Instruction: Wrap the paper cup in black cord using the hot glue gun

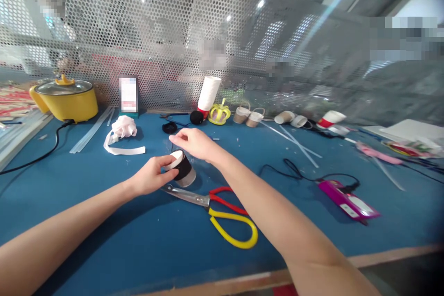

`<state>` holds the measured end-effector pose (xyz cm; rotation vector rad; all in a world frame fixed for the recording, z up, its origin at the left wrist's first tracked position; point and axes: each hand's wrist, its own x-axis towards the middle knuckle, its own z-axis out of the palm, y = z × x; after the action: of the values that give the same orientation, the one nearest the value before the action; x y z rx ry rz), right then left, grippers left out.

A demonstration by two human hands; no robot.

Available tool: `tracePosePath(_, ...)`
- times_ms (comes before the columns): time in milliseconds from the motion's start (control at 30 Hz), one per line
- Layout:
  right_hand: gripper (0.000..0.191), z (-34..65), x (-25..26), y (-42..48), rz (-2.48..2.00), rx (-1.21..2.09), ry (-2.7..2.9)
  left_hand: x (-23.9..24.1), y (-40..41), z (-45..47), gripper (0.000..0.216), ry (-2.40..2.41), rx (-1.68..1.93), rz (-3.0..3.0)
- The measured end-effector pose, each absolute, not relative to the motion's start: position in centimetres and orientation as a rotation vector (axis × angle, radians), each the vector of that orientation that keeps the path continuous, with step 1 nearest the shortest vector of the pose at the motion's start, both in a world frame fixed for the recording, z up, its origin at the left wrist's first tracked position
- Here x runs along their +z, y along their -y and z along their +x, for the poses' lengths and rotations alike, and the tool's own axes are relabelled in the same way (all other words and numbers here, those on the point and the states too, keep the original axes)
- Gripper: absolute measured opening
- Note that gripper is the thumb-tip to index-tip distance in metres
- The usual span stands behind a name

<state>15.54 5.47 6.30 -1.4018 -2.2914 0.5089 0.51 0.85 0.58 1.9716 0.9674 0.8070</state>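
My left hand [151, 175] grips a small white paper cup [189, 179] by its rim, the thumb outside and fingers near the opening. A wide black band [183, 166] covers the cup's upper part. Just above the cup, my right hand [194, 143] is closed in a pinch on a thin black cord [172, 147] that runs down to the cup's rim. Large scissors [194, 198] with one red and one yellow handle lie right below the cup, blades partly behind my left fingertips. Beyond my hands sit a black yarn ball [196, 117] and a small black coil [169, 127].
A yellow electric pot [74, 101] stands back left, near crumpled white ribbon [124, 127]. Stacked paper cups [210, 92], a yellow-trimmed basket [219, 114] and small handled cups [242, 114] line the perforated screen. A purple power strip [348, 201] lies right; clear glue sticks [294, 141] lie behind.
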Motion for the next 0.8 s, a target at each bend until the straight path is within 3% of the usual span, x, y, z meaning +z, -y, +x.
tracePosePath(233,0.024,16.0,8.2,-6.1,-1.597,0.518,2.663,0.9,-0.5,0.6,0.023,-0.954,0.788,2.022)
tracePosePath(400,0.017,15.3,8.3,-6.1,-1.651,0.295,2.708,0.9,-0.3,0.7,0.023,-0.956,0.773,2.043)
tracePosePath(800,0.039,14.8,8.4,-6.4,-1.588,0.32,2.744,1.1,-0.2,0.7,0.023,-0.995,0.737,2.08)
